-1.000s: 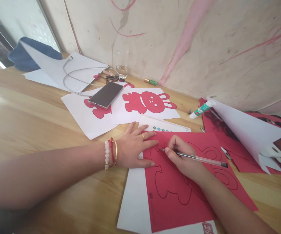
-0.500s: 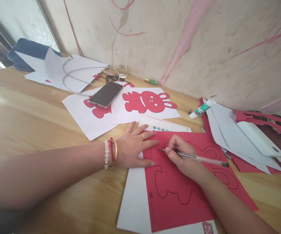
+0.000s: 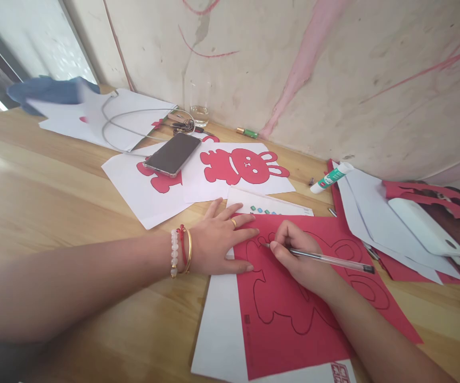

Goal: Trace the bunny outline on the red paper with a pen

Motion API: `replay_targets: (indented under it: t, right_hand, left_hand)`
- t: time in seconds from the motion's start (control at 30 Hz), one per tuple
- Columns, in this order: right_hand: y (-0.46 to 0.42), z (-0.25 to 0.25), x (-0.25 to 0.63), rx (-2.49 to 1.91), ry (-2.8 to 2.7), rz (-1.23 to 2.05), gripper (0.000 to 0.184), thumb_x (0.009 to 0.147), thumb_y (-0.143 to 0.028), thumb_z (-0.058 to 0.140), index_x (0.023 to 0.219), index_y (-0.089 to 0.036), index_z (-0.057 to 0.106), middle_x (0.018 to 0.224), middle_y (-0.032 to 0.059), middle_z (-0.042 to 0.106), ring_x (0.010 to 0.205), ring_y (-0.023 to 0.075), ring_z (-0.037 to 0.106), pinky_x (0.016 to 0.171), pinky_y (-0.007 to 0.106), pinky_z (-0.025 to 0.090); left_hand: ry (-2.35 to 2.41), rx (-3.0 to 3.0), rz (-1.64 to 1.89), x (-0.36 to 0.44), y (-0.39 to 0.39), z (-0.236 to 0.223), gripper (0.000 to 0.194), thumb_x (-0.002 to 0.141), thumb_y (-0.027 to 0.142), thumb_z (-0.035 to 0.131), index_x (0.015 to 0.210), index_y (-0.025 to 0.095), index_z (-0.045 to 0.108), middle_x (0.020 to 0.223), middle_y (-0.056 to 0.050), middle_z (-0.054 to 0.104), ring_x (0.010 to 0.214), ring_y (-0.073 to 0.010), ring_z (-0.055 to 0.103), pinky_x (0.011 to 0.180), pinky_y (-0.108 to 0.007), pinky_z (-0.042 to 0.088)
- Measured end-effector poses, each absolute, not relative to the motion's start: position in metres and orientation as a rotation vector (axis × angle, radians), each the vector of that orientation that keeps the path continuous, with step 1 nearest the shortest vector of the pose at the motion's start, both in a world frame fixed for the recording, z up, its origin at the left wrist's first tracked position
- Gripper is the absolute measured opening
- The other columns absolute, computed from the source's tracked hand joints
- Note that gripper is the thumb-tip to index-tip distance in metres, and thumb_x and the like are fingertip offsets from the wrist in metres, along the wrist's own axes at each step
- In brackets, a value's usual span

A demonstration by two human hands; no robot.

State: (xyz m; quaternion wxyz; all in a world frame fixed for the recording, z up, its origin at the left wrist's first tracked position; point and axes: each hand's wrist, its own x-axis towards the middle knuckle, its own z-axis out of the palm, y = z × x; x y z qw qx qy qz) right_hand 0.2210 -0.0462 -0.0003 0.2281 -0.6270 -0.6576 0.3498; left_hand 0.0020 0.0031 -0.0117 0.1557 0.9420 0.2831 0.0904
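Observation:
My left hand (image 3: 220, 242) lies flat with fingers spread on the top left corner of a red sheet (image 3: 294, 319), pressing it down. A black outline of a rabbit is drawn on that sheet. My right hand (image 3: 300, 258) is closed round a clear pen (image 3: 329, 259), its tip touching the red sheet near the left hand's fingertips. The red sheet rests on a white sheet (image 3: 218, 330) on the wooden table (image 3: 54, 197).
Behind the hands lie white sheets with red rabbit cut-outs (image 3: 244, 166), a phone (image 3: 173, 154), a grey cable (image 3: 134, 122), a glass (image 3: 200, 109) and keys. A glue stick (image 3: 329, 178), white papers, red scraps and a white power bank (image 3: 425, 226) sit right. Blue cloth (image 3: 46, 90) lies far left.
The lifted white paper at the right has dropped flat, uncovering the power bank. The paper and blue cloth at the far left have shifted. Both hands stay put.

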Motion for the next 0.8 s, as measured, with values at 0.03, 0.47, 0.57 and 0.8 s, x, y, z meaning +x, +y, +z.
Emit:
replay_targets:
  t: [0.03, 0.47, 0.57, 0.8]
  right_hand:
    - [-0.046, 0.0, 0.221, -1.72, -1.813, 0.966, 0.02, 0.085, -0.023, 0.052, 0.071, -0.024, 0.037, 0.062, -0.0068, 0.041, 0.054, 0.0109, 0.037, 0.05, 0.024, 0.031]
    - [-0.042, 0.008, 0.225, -1.463, -1.374, 0.881, 0.019, 0.085, -0.023, 0.054, 0.072, -0.024, 0.04, 0.05, -0.0079, 0.04, 0.047, 0.0112, 0.038, 0.049, 0.024, 0.031]
    - [-0.047, 0.018, 0.219, -1.444, -1.283, 0.98, 0.02, 0.086, -0.025, 0.054, 0.072, -0.024, 0.041, 0.051, -0.0078, 0.04, 0.048, 0.0105, 0.035, 0.048, 0.024, 0.027]
    - [-0.065, 0.006, 0.209, -1.452, -1.276, 1.169, 0.019, 0.086, -0.034, 0.058, 0.077, -0.023, 0.044, 0.058, -0.0073, 0.04, 0.051, 0.0103, 0.034, 0.049, 0.024, 0.026]
  left_hand:
    - [0.81, 2.698, 0.258, 0.002, 0.003, -0.012, 0.062, 0.086, 0.062, 0.047, 0.135, 0.024, 0.05, 0.148, -0.009, 0.04, 0.14, -0.0379, 0.02, 0.11, -0.066, 0.005]
    - [0.844, 2.751, 0.299, 0.002, -0.001, -0.007, 0.06, 0.087, 0.062, 0.045, 0.131, 0.023, 0.053, 0.143, -0.009, 0.046, 0.138, -0.0384, 0.026, 0.109, -0.068, 0.004]
    - [0.876, 2.797, 0.298, 0.002, -0.004, -0.003, 0.059, 0.088, 0.061, 0.045, 0.131, 0.021, 0.054, 0.139, -0.01, 0.051, 0.137, -0.0393, 0.028, 0.109, -0.068, 0.004]
    - [0.941, 2.883, 0.369, 0.002, -0.009, 0.001, 0.059, 0.087, 0.062, 0.046, 0.122, 0.016, 0.062, 0.122, -0.014, 0.061, 0.133, -0.0404, 0.033, 0.11, -0.068, 0.005]
